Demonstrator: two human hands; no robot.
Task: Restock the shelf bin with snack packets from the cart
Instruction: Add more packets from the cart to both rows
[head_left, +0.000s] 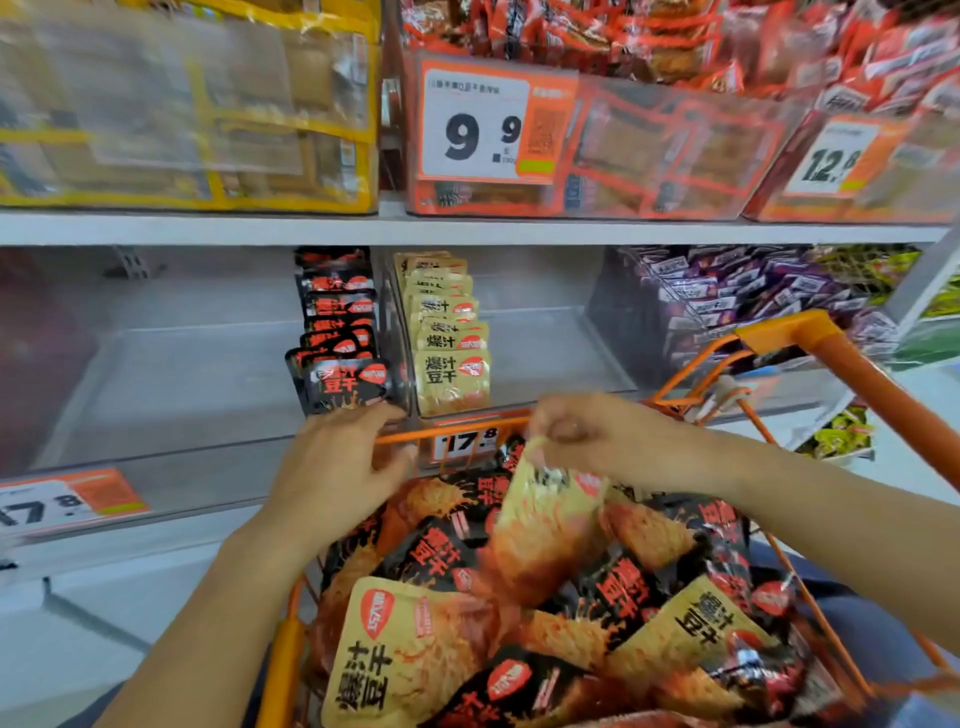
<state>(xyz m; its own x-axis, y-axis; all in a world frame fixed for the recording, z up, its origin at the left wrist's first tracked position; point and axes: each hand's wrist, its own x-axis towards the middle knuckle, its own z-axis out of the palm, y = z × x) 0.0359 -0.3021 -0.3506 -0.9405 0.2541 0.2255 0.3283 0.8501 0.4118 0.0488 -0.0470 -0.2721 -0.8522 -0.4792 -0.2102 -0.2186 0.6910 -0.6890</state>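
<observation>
snack packets (519, 613) fill the orange wire cart (831, 358), heaped loosely in glossy black and tan foil pouches, flat and roughly rectangular with crimped edges. right hand (582, 431) pinches the top edge of one tan packet (540, 514) between curled thumb and fingers; that packet hangs below the grip, blurred, its lower half over the heap. left hand (337, 467) is beside the right one, fingers spread and loosely extended, fingertips at the front lip of the clear shelf bin (395, 332); contact with the lip cannot be confirmed, and it holds nothing. just beyond the left fingertips stands a row of black packets (345, 384), upright and overlapping. just beyond the right-hand grip, past a transparent divider, stands a matching row of tan packets (452, 379). bin walls are clear rigid plastic. a price tag reading 17.8 (467, 441) sits between the two hands, behind the cart's front rim.
</observation>
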